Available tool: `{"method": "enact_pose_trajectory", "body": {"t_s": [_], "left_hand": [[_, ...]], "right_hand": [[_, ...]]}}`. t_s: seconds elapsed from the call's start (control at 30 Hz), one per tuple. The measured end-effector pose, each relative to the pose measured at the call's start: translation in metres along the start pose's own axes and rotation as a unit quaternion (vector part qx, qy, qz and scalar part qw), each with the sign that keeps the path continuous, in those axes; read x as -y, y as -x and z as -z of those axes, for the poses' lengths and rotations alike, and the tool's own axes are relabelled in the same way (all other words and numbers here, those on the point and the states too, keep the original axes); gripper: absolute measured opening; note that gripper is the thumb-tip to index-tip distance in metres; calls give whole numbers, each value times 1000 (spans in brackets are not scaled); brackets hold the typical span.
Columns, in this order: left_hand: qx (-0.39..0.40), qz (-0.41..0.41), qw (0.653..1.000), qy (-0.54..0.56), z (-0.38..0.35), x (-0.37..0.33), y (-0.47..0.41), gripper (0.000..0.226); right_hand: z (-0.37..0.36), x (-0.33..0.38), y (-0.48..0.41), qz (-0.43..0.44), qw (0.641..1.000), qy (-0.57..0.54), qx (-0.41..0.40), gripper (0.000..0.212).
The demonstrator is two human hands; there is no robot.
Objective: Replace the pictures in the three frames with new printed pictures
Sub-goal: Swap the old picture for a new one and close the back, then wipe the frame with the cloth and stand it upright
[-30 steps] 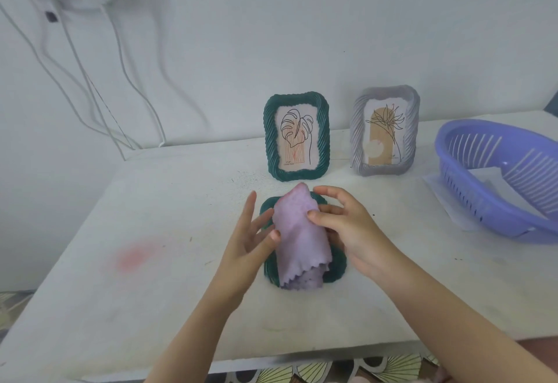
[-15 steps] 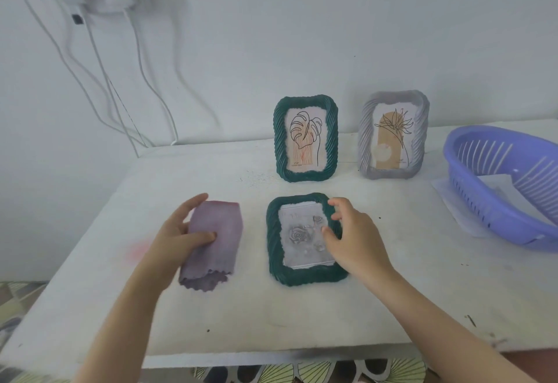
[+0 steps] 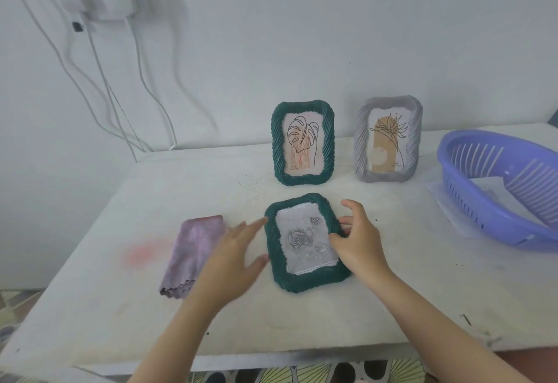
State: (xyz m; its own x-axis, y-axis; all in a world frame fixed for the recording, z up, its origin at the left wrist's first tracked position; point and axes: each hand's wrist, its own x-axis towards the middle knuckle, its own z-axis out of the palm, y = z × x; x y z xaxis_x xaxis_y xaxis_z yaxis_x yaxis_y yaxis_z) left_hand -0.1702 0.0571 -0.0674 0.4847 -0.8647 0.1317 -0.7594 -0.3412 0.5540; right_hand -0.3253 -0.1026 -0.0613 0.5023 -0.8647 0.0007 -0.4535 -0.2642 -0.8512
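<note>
A dark green picture frame with a twisted, rope-like border (image 3: 305, 242) lies flat on its back on the white table (image 3: 392, 292), its glass showing a grey print of roses. The person's right hand (image 3: 359, 240) rests on the frame's right edge, the thumb pressed onto the glass near the border and the other fingers curled over the outer rim, so it grips that side. The left hand (image 3: 232, 261) sits just to the left of the frame with fingers spread apart and holding nothing; one fingertip reaches the frame's upper left corner, though whether it truly touches is hard to tell because of blur. Further left, just beside that hand, a folded purple cloth with a scalloped edge (image 3: 193, 252) lies on the table. Behind the flat frame, a second dark green rope-edged frame with a leaf drawing (image 3: 303, 143) stands upright, and to its right stands a grey rope-edged frame with a flower drawing (image 3: 388, 140). At the far right a lilac slotted plastic basket (image 3: 495, 189) sits on a sheet of paper
</note>
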Motion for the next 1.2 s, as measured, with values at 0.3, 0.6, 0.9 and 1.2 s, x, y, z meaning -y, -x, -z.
{"method": "enact_pose_trajectory", "body": {"t_s": [0.3, 0.6, 0.9, 1.2], "left_hand": [[15, 36, 965, 258, -16, -9, -11, 67], [-12, 61, 866, 496, 2, -16, -28, 78], [-29, -10, 885, 465, 35, -17, -47, 81], [-68, -40, 882, 465, 75, -11, -54, 81]], "right_hand": [[11, 5, -7, -125, 948, -291, 42, 66], [12, 11, -9, -52, 924, -371, 80, 78], [13, 21, -13, 15, 913, -387, 131, 63], [10, 64, -32, 94, 887, -391, 226, 64]]}}
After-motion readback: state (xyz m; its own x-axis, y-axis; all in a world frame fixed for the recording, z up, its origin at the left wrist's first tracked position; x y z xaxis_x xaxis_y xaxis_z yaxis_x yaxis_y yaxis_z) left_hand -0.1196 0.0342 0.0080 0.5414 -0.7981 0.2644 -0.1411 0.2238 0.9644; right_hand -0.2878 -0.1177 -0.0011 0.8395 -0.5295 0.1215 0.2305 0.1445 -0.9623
